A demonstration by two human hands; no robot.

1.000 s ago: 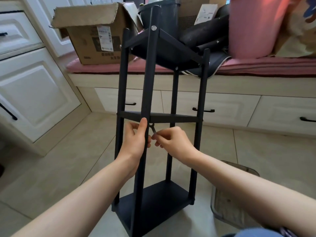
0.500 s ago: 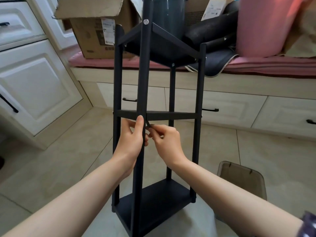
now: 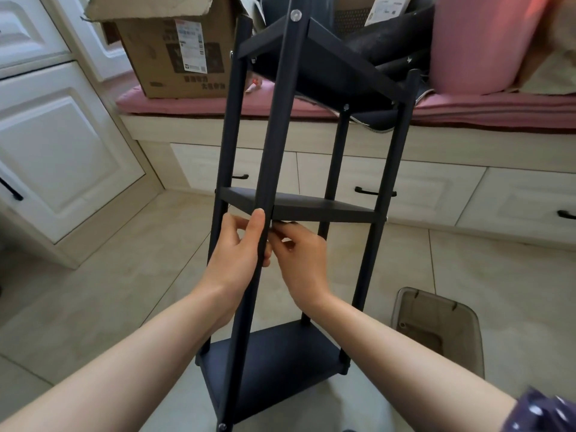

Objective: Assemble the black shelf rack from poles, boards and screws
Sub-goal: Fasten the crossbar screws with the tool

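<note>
Rack (image 3: 314, 210) on tiled kitchen floor (image 3: 467, 269)

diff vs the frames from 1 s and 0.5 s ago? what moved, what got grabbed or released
The right hand moved up and in toward the near pole, just under the middle board; the small metal tool seen earlier is now hidden. The left hand keeps gripping that pole. The rack stays upright with nothing released.
</note>
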